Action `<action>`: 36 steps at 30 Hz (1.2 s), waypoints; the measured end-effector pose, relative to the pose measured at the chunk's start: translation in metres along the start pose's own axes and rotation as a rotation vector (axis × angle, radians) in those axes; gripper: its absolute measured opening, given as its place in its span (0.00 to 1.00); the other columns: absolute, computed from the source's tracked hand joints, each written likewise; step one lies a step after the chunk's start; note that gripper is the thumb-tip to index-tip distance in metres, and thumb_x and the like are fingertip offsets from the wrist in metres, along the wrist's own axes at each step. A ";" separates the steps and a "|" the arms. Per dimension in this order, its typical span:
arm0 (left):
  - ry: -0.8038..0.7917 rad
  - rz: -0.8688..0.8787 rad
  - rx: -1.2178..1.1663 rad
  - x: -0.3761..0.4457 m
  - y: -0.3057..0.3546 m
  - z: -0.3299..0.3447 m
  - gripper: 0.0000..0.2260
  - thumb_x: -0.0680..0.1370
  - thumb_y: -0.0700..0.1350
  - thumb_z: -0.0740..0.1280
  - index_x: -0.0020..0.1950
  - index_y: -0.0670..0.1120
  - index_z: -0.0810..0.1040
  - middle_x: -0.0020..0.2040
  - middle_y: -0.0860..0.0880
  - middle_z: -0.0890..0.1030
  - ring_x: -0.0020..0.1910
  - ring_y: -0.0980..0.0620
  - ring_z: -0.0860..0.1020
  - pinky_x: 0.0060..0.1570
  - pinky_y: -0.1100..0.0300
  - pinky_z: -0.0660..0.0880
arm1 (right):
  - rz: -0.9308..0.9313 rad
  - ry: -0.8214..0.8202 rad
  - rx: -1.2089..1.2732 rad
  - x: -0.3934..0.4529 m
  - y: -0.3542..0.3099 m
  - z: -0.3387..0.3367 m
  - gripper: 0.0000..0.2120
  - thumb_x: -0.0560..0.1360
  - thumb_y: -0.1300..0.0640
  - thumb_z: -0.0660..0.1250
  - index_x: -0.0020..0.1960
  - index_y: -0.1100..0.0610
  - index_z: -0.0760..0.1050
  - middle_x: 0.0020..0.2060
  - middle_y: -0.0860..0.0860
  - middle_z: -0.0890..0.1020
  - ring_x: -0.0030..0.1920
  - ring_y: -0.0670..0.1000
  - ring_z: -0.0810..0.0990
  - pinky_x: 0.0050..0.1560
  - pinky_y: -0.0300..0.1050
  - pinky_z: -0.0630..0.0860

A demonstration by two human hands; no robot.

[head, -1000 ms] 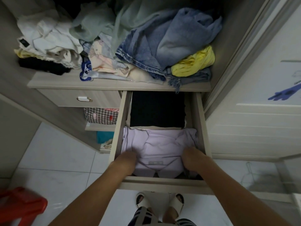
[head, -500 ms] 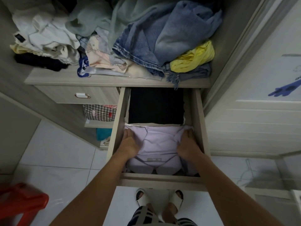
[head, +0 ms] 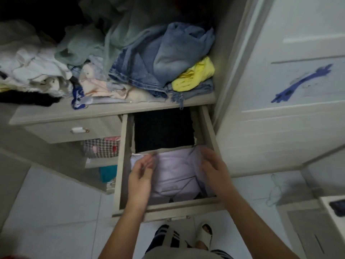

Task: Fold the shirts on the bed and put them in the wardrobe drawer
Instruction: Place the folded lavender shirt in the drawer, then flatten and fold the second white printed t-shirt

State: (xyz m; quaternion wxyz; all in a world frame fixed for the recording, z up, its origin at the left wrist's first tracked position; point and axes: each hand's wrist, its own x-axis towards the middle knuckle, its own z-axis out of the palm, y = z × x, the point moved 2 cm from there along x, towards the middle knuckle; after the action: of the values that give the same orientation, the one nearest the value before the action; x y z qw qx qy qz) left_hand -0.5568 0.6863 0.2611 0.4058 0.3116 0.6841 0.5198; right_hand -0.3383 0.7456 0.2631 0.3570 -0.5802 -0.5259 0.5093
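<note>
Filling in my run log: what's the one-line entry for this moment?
lilac shirt in drawer | left hand open | right hand open | black garment behind

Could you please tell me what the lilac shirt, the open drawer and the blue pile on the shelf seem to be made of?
Lilac shirt: soft, thin matte cloth; it creases.
Drawer: probably laminated board, pale matte wood-grain.
Blue pile: denim, judging by faded weave, stitched hem and frayed edge.

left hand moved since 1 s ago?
Yes. The left hand has shifted from the drawer's front edge toward the black shirt and lifted off the lilac shirt.
</note>
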 end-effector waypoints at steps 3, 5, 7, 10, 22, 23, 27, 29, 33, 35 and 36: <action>-0.107 0.024 -0.087 -0.024 0.011 0.031 0.11 0.81 0.39 0.64 0.56 0.51 0.82 0.55 0.54 0.84 0.57 0.55 0.81 0.64 0.52 0.74 | 0.039 0.161 0.257 -0.045 -0.014 -0.019 0.15 0.81 0.68 0.59 0.61 0.56 0.77 0.54 0.53 0.83 0.54 0.43 0.81 0.56 0.38 0.77; -0.261 0.071 -0.064 -0.038 0.014 0.053 0.09 0.80 0.39 0.65 0.54 0.50 0.83 0.53 0.54 0.84 0.56 0.54 0.81 0.62 0.53 0.75 | 0.080 0.311 0.287 -0.076 -0.016 -0.029 0.15 0.81 0.67 0.60 0.65 0.57 0.75 0.58 0.51 0.82 0.57 0.43 0.80 0.60 0.40 0.77; -0.438 0.154 -0.013 -0.054 0.016 0.076 0.07 0.78 0.40 0.68 0.53 0.50 0.82 0.53 0.55 0.84 0.56 0.55 0.81 0.59 0.60 0.76 | 0.101 0.498 0.318 -0.109 -0.014 -0.041 0.16 0.81 0.68 0.59 0.66 0.59 0.74 0.59 0.51 0.81 0.59 0.41 0.79 0.63 0.42 0.74; -0.695 0.075 -0.071 -0.079 0.014 0.118 0.07 0.77 0.45 0.70 0.54 0.49 0.82 0.52 0.53 0.85 0.53 0.57 0.82 0.50 0.68 0.77 | 0.143 0.748 0.372 -0.163 -0.002 -0.061 0.16 0.81 0.68 0.59 0.66 0.58 0.75 0.59 0.48 0.80 0.62 0.45 0.78 0.66 0.47 0.74; -1.373 0.101 0.023 -0.306 -0.022 0.239 0.09 0.79 0.37 0.67 0.53 0.49 0.82 0.52 0.53 0.84 0.54 0.54 0.82 0.51 0.60 0.81 | 0.198 1.449 0.511 -0.404 0.093 -0.153 0.15 0.81 0.66 0.61 0.62 0.53 0.76 0.58 0.48 0.82 0.62 0.48 0.79 0.62 0.48 0.76; -1.420 0.113 0.035 -0.328 -0.026 0.246 0.08 0.79 0.38 0.68 0.53 0.50 0.82 0.51 0.53 0.84 0.53 0.54 0.82 0.49 0.61 0.80 | 0.193 1.481 0.527 -0.420 0.102 -0.162 0.14 0.81 0.65 0.61 0.63 0.53 0.77 0.57 0.46 0.82 0.60 0.46 0.80 0.60 0.45 0.77; -1.579 0.132 0.079 -0.420 -0.050 0.280 0.08 0.78 0.38 0.68 0.50 0.51 0.83 0.49 0.51 0.84 0.52 0.52 0.82 0.46 0.62 0.80 | 0.191 1.593 0.588 -0.483 0.133 -0.202 0.12 0.81 0.63 0.63 0.59 0.49 0.78 0.53 0.44 0.84 0.55 0.42 0.82 0.56 0.41 0.79; -1.671 0.152 0.122 -0.464 -0.064 0.294 0.08 0.77 0.42 0.68 0.50 0.53 0.83 0.49 0.51 0.85 0.51 0.52 0.83 0.48 0.58 0.80 | 0.222 1.650 0.601 -0.516 0.144 -0.217 0.12 0.82 0.62 0.62 0.60 0.48 0.77 0.55 0.42 0.82 0.57 0.43 0.81 0.62 0.47 0.77; -1.903 0.227 0.249 -0.557 -0.094 0.318 0.09 0.76 0.47 0.66 0.52 0.56 0.82 0.49 0.53 0.84 0.48 0.55 0.82 0.48 0.57 0.79 | 0.261 1.852 0.653 -0.596 0.169 -0.237 0.14 0.81 0.62 0.62 0.64 0.52 0.76 0.59 0.45 0.80 0.60 0.43 0.79 0.67 0.52 0.74; -2.002 0.241 0.320 -0.601 -0.108 0.326 0.08 0.75 0.48 0.67 0.53 0.56 0.82 0.48 0.53 0.84 0.46 0.57 0.82 0.44 0.62 0.78 | 0.289 1.964 0.687 -0.633 0.183 -0.242 0.14 0.81 0.63 0.61 0.64 0.54 0.76 0.58 0.43 0.80 0.58 0.41 0.80 0.67 0.52 0.74; -2.045 0.239 0.353 -0.624 -0.118 0.330 0.08 0.75 0.49 0.67 0.53 0.56 0.82 0.48 0.53 0.84 0.47 0.57 0.81 0.44 0.63 0.77 | 0.302 2.023 0.713 -0.652 0.192 -0.244 0.14 0.81 0.64 0.61 0.64 0.54 0.76 0.58 0.43 0.80 0.57 0.40 0.80 0.66 0.52 0.74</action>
State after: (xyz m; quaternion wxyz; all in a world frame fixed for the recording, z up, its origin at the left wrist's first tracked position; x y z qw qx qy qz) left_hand 0.0298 0.2770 0.2492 0.6859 0.7236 0.0451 -0.0624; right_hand -0.0084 0.1037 0.2761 0.7073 -0.6530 0.2675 -0.0431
